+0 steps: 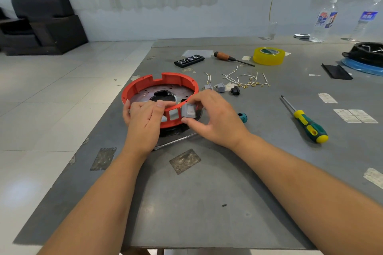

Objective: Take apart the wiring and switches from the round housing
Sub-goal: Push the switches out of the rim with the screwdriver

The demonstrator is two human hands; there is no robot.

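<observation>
the round orange housing (pixel 159 87) is steadied at its near-left rim by the left hand (pixel 145 124), whose fingers are curled over the wall. a grey rocker switch (pixel 189 111) is pinched between thumb and fingers of the right hand (pixel 211 118), just outside the housing's near wall, beside an empty square cutout (pixel 173 114). just beyond the housing, to its right, two grey switches (pixel 215 87), a black switch (pixel 235 90) and loose white wires (pixel 246 79) are laid out. the job is judged nearly finished; whether this switch is fully freed cannot be told.
</observation>
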